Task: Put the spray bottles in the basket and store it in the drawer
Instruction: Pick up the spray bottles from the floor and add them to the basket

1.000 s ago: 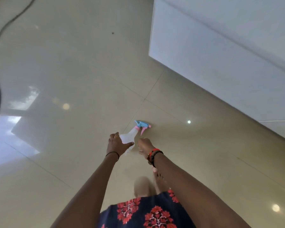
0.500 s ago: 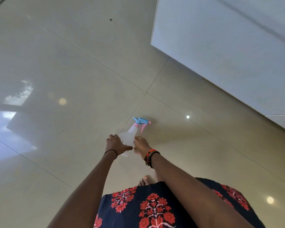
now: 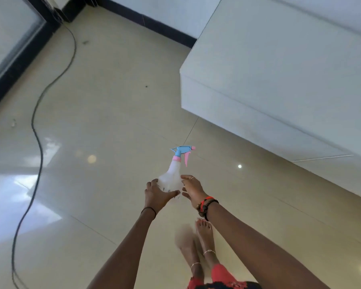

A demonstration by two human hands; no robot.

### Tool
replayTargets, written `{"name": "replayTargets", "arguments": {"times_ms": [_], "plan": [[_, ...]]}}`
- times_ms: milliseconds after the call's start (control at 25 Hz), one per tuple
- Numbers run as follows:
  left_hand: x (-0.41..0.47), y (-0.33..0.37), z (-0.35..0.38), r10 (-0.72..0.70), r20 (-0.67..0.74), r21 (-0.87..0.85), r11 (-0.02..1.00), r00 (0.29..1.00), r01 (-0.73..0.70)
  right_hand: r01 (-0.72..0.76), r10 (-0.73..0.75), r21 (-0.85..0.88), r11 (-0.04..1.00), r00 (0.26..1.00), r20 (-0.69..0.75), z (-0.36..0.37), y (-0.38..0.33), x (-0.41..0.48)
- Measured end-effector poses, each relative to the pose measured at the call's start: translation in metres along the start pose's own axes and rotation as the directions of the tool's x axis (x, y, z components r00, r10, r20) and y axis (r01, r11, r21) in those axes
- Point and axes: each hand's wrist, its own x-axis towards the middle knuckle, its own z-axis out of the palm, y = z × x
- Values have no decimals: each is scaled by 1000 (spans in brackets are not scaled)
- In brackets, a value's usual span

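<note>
One translucent white plastic spray bottle with a blue-and-pink trigger head (image 3: 172, 176) is held out over a glossy cream tiled floor (image 3: 113, 126), nozzle end pointing away from the person and toward the white cabinet. Two bare arms reach forward. The left hand (image 3: 157, 195) is wrapped around the bottle's wide base, thumb across its underside; the right hand (image 3: 193, 189), ring on one finger and red and black beaded bracelets at the wrist, lies against the bottle's right side with fingers loosely spread, and whether it actually grips cannot be told. One large white cabinet block (image 3: 279, 80) stands to the right, well apart from the bottle. One black cable (image 3: 37, 113) snakes across the floor at left. Two bare feet show below the arms.
</note>
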Motion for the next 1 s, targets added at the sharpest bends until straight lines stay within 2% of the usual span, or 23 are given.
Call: {"name": "replayTargets", "arguments": {"times_ms": [240,400,680,1000], "plan": [[-94,84,-39,178,30,-131,976,984,-172,34,-44,213,977,998,40,-56,-49,-101],[-152,132,-51,350,39,-135,930,936,-342,117,-141,256,960,987,79,-99,-80,-167],[-227,202,-57,545,95,-207,829,833,-519,297,-281,318,900,955,-95,-161,-109,-254],[-264,258,-26,630,258,-123,774,733,-622,423,-351,340,840,901,-256,-226,-101,-295]]}}
